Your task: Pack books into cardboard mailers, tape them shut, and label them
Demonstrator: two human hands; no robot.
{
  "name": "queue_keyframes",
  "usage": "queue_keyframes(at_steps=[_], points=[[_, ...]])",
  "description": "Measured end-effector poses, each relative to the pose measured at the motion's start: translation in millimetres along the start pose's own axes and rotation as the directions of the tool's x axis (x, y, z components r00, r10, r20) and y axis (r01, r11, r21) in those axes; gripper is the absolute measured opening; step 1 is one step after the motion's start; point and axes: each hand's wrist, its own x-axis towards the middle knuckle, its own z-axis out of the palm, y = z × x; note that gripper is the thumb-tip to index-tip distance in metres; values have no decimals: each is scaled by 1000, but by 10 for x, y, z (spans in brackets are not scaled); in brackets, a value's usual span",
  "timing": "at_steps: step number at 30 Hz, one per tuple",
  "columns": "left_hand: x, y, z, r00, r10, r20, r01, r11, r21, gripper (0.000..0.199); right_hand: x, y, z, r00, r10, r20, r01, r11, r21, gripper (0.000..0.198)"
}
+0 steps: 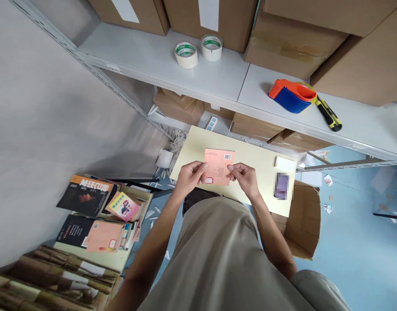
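Note:
A pink book with a barcode at its upper right and a red-edged label at its lower left is held over the pale yellow table. My left hand pinches its left edge, thumb on top. On the opposite edge my right hand grips it between thumb and fingers. The fingers beneath the book are hidden. To the right on the table lie a small white box and a blurred purple item.
Piled books stand at left above bundled papers. Ahead, a grey shelf carries cardboard boxes, two tape rolls, an orange-blue tape dispenser and a utility knife. An open carton sits right; paper scraps litter the floor.

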Motion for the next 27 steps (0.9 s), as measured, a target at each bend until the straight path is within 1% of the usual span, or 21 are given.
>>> queue_keyframes(at_steps=[6,8,10,12,15,17,19,21,23,25,27], points=[[9,-54,-27,998,49,-32,-49,999,9,60,1,19,-9,998,-22,51,22,1000,-4,52],[22,-73,-43,996,57,-65,-58,998,-9,65,3,63,-27,997,-38,65,39,999,-12,57],[32,-76,-64,993,76,-88,-75,997,17,66,23,148,-41,996,-40,76,41,999,-5,62],[29,-62,-78,988,125,-89,-116,988,98,56,73,278,-35,995,-22,102,20,1000,20,56],[-13,-35,-40,967,239,-89,-212,948,238,34,206,520,48,990,13,144,-29,994,106,52],[-63,-27,40,946,305,-107,-256,909,328,23,312,658,153,987,43,155,-70,982,176,51],[-125,-24,152,935,345,-86,-280,864,418,18,403,737,267,982,68,175,-107,968,226,51],[-190,-17,267,936,352,-14,-299,815,496,15,462,749,356,975,80,209,-130,962,240,51],[-246,3,355,943,329,57,-306,784,540,12,489,721,398,968,84,237,-138,965,221,51],[-283,32,392,952,297,75,-289,788,544,13,499,694,397,964,85,251,-139,969,204,53],[-282,54,368,964,262,56,-253,822,511,15,515,698,375,964,88,250,-142,968,207,53]])
